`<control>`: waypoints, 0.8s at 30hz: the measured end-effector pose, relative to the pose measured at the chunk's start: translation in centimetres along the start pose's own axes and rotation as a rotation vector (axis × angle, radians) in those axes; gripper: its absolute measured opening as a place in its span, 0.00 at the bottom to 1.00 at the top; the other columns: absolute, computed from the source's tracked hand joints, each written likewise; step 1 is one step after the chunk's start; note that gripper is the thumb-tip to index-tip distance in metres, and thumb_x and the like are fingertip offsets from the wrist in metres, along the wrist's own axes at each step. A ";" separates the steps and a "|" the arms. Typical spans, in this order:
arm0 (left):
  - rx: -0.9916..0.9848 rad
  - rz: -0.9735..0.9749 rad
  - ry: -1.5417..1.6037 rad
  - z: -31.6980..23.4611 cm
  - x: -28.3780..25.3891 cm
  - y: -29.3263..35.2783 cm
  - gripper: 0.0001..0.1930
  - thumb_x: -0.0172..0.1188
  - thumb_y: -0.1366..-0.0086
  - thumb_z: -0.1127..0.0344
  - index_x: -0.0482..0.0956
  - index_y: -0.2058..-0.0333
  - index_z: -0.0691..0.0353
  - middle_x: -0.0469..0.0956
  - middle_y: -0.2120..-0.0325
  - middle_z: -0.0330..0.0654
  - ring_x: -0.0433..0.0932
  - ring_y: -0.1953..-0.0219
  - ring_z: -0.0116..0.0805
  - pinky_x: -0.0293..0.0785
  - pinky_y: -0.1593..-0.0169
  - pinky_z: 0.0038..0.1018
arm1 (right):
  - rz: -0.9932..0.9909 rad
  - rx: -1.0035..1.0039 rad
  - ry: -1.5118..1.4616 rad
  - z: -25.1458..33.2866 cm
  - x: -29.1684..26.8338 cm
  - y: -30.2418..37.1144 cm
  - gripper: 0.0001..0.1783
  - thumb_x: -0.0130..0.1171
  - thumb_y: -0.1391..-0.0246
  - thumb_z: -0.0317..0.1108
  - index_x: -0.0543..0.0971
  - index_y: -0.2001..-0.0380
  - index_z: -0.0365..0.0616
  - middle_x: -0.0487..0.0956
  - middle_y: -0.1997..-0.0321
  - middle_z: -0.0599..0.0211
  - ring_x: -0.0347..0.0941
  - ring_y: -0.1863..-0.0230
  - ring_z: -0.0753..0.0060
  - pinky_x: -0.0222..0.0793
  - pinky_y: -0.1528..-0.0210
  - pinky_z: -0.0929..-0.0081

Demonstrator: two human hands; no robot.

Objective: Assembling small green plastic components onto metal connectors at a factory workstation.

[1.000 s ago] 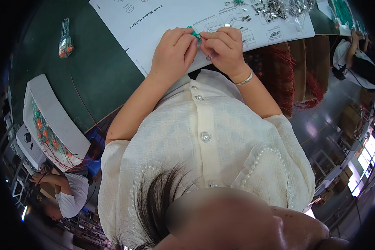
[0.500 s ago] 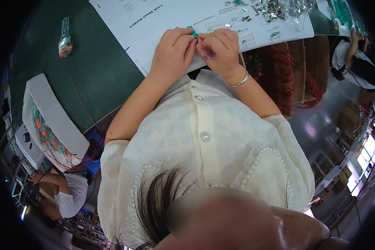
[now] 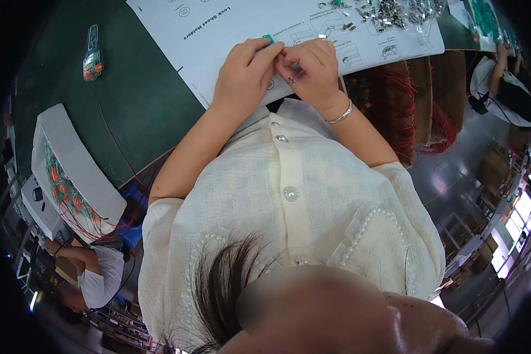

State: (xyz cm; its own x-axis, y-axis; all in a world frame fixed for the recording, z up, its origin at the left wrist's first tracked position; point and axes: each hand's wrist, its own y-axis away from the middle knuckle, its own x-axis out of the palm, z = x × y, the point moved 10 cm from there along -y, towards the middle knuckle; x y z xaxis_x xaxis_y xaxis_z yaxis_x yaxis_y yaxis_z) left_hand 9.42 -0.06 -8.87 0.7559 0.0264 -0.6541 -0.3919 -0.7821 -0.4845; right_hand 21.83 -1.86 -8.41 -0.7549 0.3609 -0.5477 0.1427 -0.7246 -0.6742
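Observation:
My left hand (image 3: 242,74) is closed in a pinch round a small green plastic piece (image 3: 269,39), whose top edge sticks out past the fingertips. Close against it, my right hand (image 3: 310,71) has thumb and fingers pressed together; whatever they hold is hidden. Both hands are over a large white printed sheet (image 3: 215,35) with line drawings. Small shiny metal clips (image 3: 389,15) lie in a heap on the sheet, beyond my right hand. A few green pieces (image 3: 336,5) are at the sheet's far side.
A clear and orange part (image 3: 92,65) with a wire lies on the green tabletop (image 3: 135,88). A white bin (image 3: 79,165) of green and orange wired parts stands at the left. Cardboard boxes (image 3: 422,106) with red wires are at the right. Co-workers (image 3: 100,274) sit at both sides.
My fingertips have drawn closer together, and less of the green piece shows between them. Both hands stay in nearly the same place over the sheet.

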 end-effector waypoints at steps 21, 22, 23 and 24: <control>-0.014 -0.055 -0.026 0.3 -0.1 0.1 0.16 0.68 0.40 0.77 0.84 0.52 0.63 0.85 0.58 0.44 0.83 0.58 0.41 0.81 0.55 0.32 | 0.108 0.145 -0.115 -1.1 0.5 -0.9 0.12 0.72 0.60 0.28 0.77 0.74 0.53 0.78 0.74 0.81 0.72 0.67 0.70 0.61 0.58 0.68; -0.014 -0.055 -0.026 0.2 -0.2 0.1 0.16 0.68 0.40 0.77 0.84 0.52 0.63 0.85 0.58 0.44 0.83 0.58 0.41 0.81 0.55 0.32 | 0.105 0.147 -0.117 -1.1 0.5 -0.9 0.12 0.72 0.60 0.28 0.77 0.74 0.53 0.78 0.74 0.81 0.72 0.66 0.70 0.61 0.58 0.68; -0.014 -0.060 -0.028 0.2 -0.2 0.0 0.17 0.69 0.40 0.77 0.84 0.52 0.63 0.85 0.58 0.44 0.83 0.58 0.41 0.81 0.55 0.32 | 0.105 0.147 -0.117 -1.1 0.5 -0.9 0.12 0.72 0.60 0.28 0.77 0.74 0.53 0.78 0.74 0.81 0.72 0.66 0.70 0.61 0.58 0.68; -0.013 -0.065 -0.031 0.1 -0.3 0.0 0.17 0.69 0.40 0.77 0.84 0.52 0.63 0.85 0.58 0.45 0.83 0.58 0.42 0.81 0.55 0.32 | 0.113 0.149 -0.112 -1.1 0.5 -0.9 0.12 0.73 0.60 0.28 0.77 0.74 0.53 0.78 0.74 0.81 0.72 0.66 0.70 0.61 0.58 0.68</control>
State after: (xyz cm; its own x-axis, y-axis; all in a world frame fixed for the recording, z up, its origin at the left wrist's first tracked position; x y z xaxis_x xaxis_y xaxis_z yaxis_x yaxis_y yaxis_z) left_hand 9.12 -0.02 -8.78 0.7629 0.0962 -0.6393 -0.3355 -0.7864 -0.5186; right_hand 22.03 -0.36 -8.69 -0.8070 0.2111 -0.5515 0.1403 -0.8387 -0.5262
